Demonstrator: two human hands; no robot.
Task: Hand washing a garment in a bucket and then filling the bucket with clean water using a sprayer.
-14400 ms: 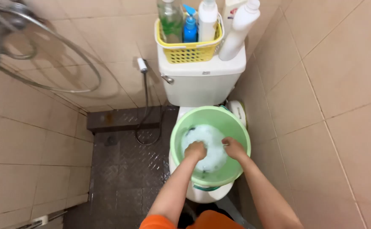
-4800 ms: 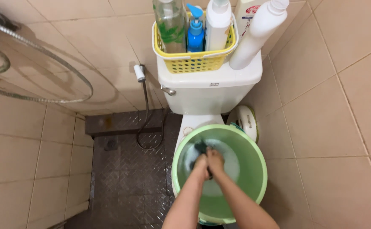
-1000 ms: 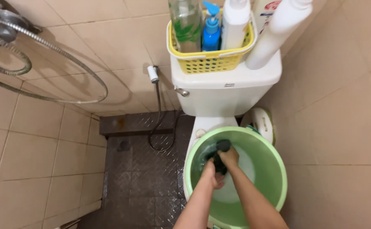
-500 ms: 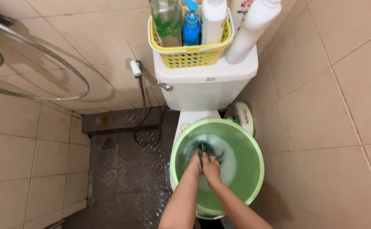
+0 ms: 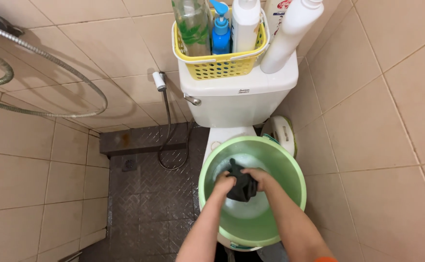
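**Both hands closed on the dark cloth over the basin**

My grip is closed on the dark cloth [image 5: 243, 187] from two sides: my left hand [image 5: 223, 185] and my right hand [image 5: 259, 177] bunch it between them, equally near. The cloth is lifted above the soapy water, inside the green basin [image 5: 290, 167] at lower centre, its long axis pointing toward the top of the frame. At the top centre, a yellow basket [image 5: 220, 68] holds a clear bottle [image 5: 191, 26], a blue pump bottle [image 5: 220, 34] and a white bottle [image 5: 245, 24]; a second white bottle [image 5: 290, 36] leans just beside it.
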